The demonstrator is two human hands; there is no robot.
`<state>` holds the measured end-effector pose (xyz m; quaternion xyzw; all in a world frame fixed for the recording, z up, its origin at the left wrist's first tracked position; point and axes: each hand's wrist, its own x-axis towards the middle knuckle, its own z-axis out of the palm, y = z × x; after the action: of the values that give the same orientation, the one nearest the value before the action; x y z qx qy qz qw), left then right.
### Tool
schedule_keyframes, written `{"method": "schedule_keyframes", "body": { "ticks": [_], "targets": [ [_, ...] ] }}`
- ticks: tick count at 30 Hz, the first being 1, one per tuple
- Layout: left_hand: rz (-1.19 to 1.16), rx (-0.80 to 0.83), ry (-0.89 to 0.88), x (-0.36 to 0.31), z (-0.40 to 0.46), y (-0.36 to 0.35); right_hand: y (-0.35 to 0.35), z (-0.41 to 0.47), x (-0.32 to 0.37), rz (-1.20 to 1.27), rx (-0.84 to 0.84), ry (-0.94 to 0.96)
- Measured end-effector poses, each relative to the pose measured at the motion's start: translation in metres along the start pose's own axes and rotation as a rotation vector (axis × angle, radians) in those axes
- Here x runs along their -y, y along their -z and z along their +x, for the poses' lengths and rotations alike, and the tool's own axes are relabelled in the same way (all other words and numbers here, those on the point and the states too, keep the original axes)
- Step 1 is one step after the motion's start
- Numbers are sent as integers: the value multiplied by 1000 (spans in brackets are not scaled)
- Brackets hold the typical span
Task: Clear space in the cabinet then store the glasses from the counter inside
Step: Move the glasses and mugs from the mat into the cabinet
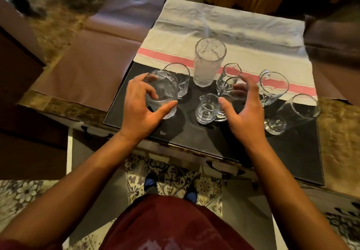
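Several clear glasses stand on a black mat (194, 133) on the counter. My left hand (140, 111) wraps its fingers and thumb around a wide tumbler (162, 92) at the mat's left. My right hand (243, 113) is spread, fingers curved around a small spouted glass jug (232, 89), thumb beside a small handled jug (208, 108); whether it touches either is unclear. A tall glass (209, 62) stands behind, a second tumbler (180, 78) sits behind the held one, and another small jug (228, 72) is partly hidden. No cabinet is in view.
A jug (272, 87) and a tall glass (292, 113) stand right of my right hand. A white cloth with pink stripes (224, 29) covers the counter's far part. A brown mat (87, 70) lies to the left. Patterned floor tiles and my feet show below the counter edge.
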<state>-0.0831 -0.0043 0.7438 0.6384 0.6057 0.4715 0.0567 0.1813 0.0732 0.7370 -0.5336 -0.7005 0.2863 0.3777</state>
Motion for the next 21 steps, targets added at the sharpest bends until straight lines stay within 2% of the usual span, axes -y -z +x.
{"method": "schedule_keyframes", "body": {
  "ticks": [4, 6, 9, 12, 16, 21],
  "targets": [
    [51, -33, 47, 27, 6, 31, 2, -3, 8, -19, -10, -16],
    [65, -51, 62, 39, 7, 40, 3, -5, 15, -85, -66, 10],
    [15, -110, 85, 51, 8, 49, 3, -2, 33, -169, -170, 214],
    [-32, -102, 118, 55, 11, 54, -4, 12, 56, -288, -95, 318],
    [-130, -114, 141, 59, 12, 54, -16, 34, 77, -489, 28, 257],
    [-212, -44, 207, 70, 13, 45, -29, 71, 88, -664, 42, 190]
  ]
}}
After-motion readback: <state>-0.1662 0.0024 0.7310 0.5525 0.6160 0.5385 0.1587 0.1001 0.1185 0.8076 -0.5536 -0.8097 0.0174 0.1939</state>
